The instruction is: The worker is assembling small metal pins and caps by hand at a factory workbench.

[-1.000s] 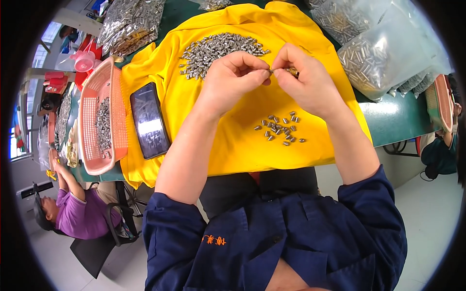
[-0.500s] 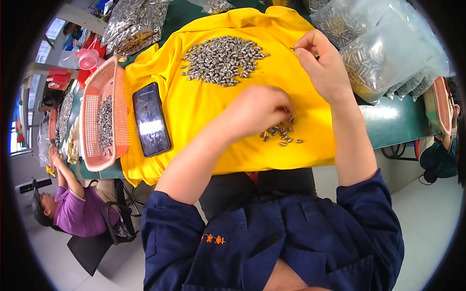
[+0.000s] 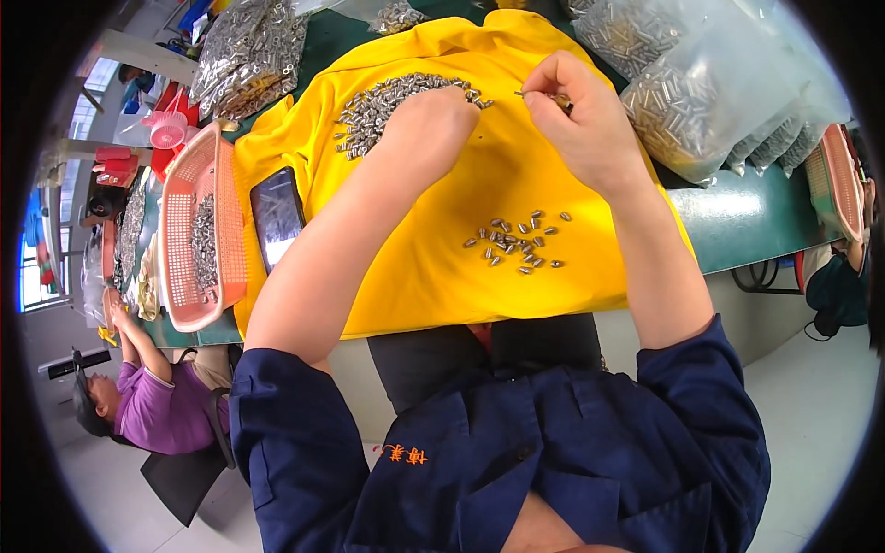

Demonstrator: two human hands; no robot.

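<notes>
On a yellow cloth (image 3: 406, 286) lies a large pile of small silvery metal cylinders (image 3: 365, 111), some with a pointed or rounded end. My left hand (image 3: 426, 131) is over the right side of this pile, its fingers curled; what they hold, if anything, is hidden. To the right, my right hand (image 3: 590, 124) is raised above the cloth. Its thumb and fingers pinch a thin, dark pin-like piece (image 3: 522, 93), with something brass-coloured showing within the grip. Nearer to me, a loose group of the same cylinders (image 3: 509, 241) lies scattered on the cloth.
A phone (image 3: 277, 214) lies left of the pile, beside a pink basket (image 3: 235, 267) of metal parts. Bags of parts (image 3: 678, 111) stand at the far right, another bag (image 3: 249, 55) at the far left. A person in purple (image 3: 171, 410) sits at left.
My left hand has moved from the near scattered cylinders up and left to the big pile. My right hand has shifted slightly left, still pinching the thin piece.
</notes>
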